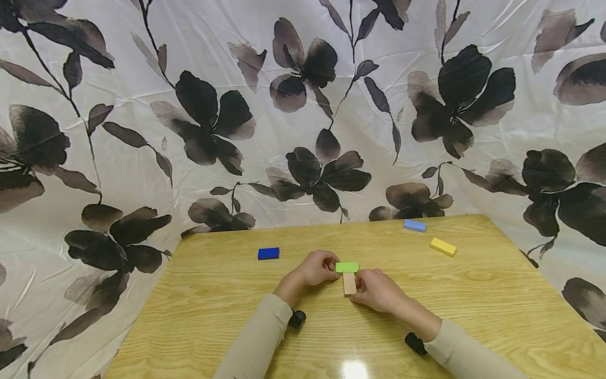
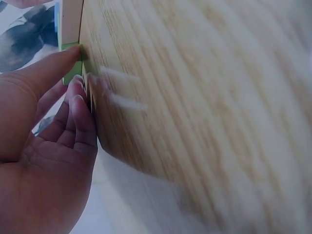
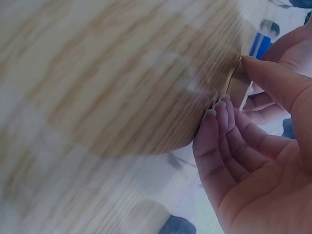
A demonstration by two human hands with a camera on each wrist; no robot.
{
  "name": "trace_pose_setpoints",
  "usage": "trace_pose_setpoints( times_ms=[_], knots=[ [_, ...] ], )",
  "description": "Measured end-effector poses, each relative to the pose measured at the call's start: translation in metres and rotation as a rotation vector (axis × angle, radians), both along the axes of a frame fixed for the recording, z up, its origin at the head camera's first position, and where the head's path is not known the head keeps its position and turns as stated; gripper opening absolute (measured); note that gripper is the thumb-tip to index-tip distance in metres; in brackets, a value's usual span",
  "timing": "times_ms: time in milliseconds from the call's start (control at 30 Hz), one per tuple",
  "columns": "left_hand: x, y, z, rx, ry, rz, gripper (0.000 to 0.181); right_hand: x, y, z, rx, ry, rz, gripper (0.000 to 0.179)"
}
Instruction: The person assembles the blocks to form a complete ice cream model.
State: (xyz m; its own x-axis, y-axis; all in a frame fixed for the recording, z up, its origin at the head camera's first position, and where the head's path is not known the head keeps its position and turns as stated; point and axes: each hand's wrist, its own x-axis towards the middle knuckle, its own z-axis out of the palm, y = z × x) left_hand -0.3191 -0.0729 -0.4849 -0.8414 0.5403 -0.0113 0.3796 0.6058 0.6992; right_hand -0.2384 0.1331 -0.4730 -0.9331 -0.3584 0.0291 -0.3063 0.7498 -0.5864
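A bright green block [image 1: 347, 267] lies crosswise on the wooden table, against the far end of a tan block [image 1: 349, 284], so the two form a T. At the green block's left end, my left hand [image 1: 319, 268] pinches it; in the left wrist view the thumb [image 2: 66, 58] lies on its near side. My right hand [image 1: 379, 290] grips the tan block from the right. In the right wrist view the thumb [image 3: 265, 70] is at the tan block's near end, and the fingers partly hide that block.
A dark blue block [image 1: 268, 253] lies to the left on the table [image 1: 213, 305]. Toward the back right are a light blue block [image 1: 414, 226] and a yellow block [image 1: 443, 247]. Floral cloth [image 1: 307, 131] hangs behind the table.
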Motion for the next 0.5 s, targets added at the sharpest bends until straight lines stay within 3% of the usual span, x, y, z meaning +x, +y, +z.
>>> trace_pose_setpoints(
  times_ms=[200, 500],
  knots=[
    [0.001, -0.001, 0.001, -0.011, -0.006, 0.011, 0.028, 0.000, 0.001, 0.002, -0.013, -0.012, 0.020, 0.023],
    [0.010, -0.021, 0.007, -0.063, -0.050, -0.026, 0.062, 0.002, 0.028, 0.007, -0.037, 0.005, 0.066, 0.022]
  ],
)
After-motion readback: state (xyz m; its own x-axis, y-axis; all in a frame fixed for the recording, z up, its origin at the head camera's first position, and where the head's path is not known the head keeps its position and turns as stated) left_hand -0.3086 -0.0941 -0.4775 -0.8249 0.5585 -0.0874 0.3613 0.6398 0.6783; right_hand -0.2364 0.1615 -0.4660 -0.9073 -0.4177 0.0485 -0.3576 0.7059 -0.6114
